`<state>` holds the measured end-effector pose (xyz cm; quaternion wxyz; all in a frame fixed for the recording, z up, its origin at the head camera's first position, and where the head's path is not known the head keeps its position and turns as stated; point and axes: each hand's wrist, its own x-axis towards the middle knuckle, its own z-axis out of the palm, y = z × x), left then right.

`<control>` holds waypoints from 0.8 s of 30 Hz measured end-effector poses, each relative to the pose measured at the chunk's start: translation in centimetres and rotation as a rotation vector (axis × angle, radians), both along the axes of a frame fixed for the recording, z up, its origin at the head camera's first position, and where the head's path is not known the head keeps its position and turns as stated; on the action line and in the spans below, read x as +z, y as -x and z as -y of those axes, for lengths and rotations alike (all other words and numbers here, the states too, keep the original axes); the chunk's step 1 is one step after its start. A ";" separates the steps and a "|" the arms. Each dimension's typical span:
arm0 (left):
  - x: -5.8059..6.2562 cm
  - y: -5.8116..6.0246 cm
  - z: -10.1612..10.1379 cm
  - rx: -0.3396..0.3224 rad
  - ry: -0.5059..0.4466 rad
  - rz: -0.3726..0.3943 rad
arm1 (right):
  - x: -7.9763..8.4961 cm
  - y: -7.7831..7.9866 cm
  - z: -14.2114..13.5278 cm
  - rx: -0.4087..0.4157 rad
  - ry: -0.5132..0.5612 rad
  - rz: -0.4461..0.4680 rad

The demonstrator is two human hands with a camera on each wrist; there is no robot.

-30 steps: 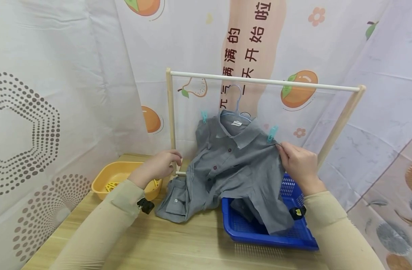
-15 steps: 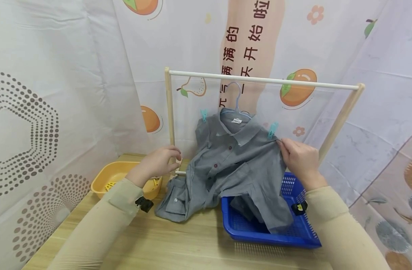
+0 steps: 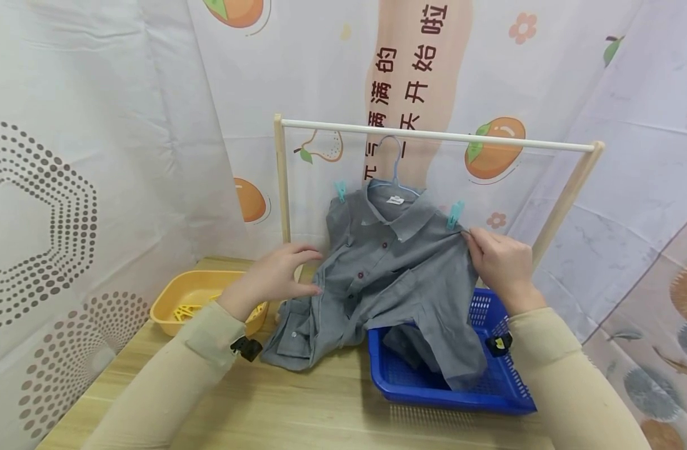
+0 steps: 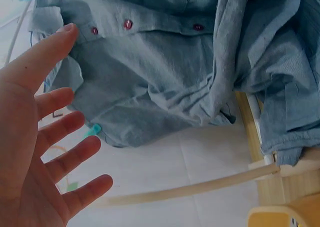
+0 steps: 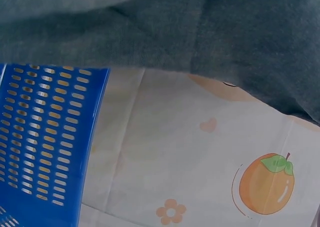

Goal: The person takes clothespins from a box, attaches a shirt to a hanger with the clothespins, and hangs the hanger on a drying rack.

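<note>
A grey-blue button shirt (image 3: 402, 262) hangs on a light blue hanger (image 3: 396, 164) from the rack's white bar (image 3: 439, 135). Teal clothespins sit at both shoulders, a left clothespin (image 3: 340, 191) and a right clothespin (image 3: 454, 214). My right hand (image 3: 502, 262) pinches the shirt at its right shoulder, just below the clothespin; the right wrist view shows cloth but no fingers. At the shirt's left side, my left hand (image 3: 275, 275) has thumb and fingers spread, holding nothing. In the left wrist view its fingers (image 4: 65, 122) stand apart in front of the shirt.
A blue perforated basket (image 3: 433, 397) stands under the shirt, whose lower part hangs into it. At the left is a yellow tub (image 3: 165, 312) with yellow clothespins (image 3: 185, 311) inside. Wooden posts (image 3: 568, 200) hold the bar over the wooden table (image 3: 275, 406).
My left hand has moved slightly right toward the shirt, and its thumb and fingers have spread apart. The right hand keeps its pinch on the shoulder with hardly any movement.
</note>
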<state>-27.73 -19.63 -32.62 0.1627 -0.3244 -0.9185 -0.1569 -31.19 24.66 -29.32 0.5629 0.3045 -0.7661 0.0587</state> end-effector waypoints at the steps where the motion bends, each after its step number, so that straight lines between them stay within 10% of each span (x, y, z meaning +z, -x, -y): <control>1: 0.0 -0.1 -0.2 -0.009 -0.004 -0.006 | 0.0 0.0 0.0 0.000 0.000 -0.001; 24: 0.1 -1.6 -6.5 -0.184 0.059 -0.043 | -0.9 0.6 -1.0 0.015 0.025 -0.001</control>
